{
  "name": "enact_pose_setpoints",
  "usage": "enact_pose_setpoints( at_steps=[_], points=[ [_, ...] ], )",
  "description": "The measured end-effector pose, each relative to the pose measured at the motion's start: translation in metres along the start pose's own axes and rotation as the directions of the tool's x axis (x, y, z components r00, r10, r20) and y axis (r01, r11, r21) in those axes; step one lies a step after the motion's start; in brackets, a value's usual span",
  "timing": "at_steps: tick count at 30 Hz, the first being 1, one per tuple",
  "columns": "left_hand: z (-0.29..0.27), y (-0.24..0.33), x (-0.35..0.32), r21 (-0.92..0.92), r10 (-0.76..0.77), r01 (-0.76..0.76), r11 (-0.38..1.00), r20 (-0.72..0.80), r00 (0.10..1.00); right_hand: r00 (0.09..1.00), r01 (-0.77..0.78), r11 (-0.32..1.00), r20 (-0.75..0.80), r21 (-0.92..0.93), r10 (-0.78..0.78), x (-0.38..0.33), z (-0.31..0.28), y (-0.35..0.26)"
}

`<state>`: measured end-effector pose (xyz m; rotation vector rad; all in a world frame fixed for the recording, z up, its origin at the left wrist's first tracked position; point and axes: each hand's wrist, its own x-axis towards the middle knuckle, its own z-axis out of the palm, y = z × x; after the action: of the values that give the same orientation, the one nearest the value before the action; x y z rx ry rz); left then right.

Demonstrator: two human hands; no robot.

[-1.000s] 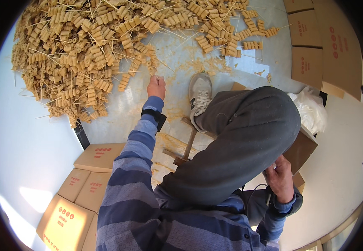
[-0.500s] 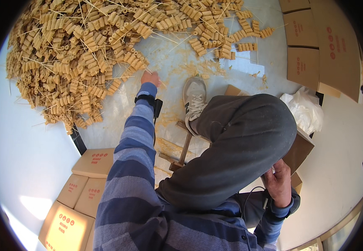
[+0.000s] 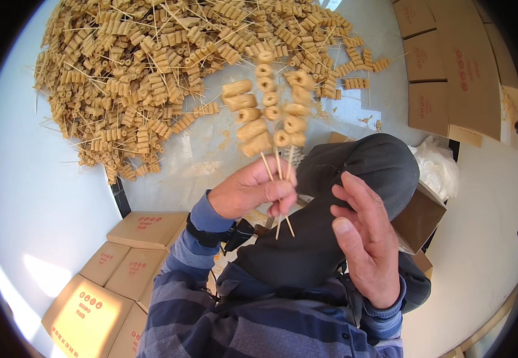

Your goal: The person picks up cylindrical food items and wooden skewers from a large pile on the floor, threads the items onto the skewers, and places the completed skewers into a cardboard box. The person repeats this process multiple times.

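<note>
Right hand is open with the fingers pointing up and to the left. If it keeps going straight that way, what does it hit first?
Most likely the bare stick ends below the left hand, which pinches three skewers. The right hand is open, fingers aimed at that fist. Depth is unclear, so it might pass in front.

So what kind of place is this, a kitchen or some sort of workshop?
Probably a small food-packing workroom rather than a kitchen. A big heap of skewers threaded with tan pieces lies on a pale sheet, the left hand holds three such skewers, and cardboard boxes are stacked nearby.
</note>
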<state>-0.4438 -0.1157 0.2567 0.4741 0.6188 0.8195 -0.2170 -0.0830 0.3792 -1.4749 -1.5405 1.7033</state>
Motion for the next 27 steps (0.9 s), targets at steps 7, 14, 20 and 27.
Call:
enact_pose_setpoints(
  at_steps=[7, 14, 20, 27],
  points=[
    [0.063, 0.015, 0.006, 0.245, -0.227, 0.144, 0.959, 0.357, 0.906, 0.873, -0.433, 0.828, 0.396, 0.357, 0.285, 0.009, 0.019, 0.007],
    [-0.049, -0.026, 0.002, 0.005, -0.143, 0.146, 0.989, -0.194, 0.971, 0.994, -0.083, 0.787, -0.009, 0.612, 0.112, 0.016, 0.026, 0.024],
    [-0.276, -0.080, 0.018, 0.312, 0.229, 0.384, 0.869, -0.942, 0.247, 0.993, -0.111, 0.686, 0.052, 0.719, 0.106, 0.025, 0.020, 0.021],
    [-0.380, -0.111, 0.031, 0.515, 0.495, 0.802, 0.302, -0.804, 0.331, 0.990, -0.140, 0.677, 0.105, 0.723, 0.093, 0.033, 0.024, 0.019]
  ],
)
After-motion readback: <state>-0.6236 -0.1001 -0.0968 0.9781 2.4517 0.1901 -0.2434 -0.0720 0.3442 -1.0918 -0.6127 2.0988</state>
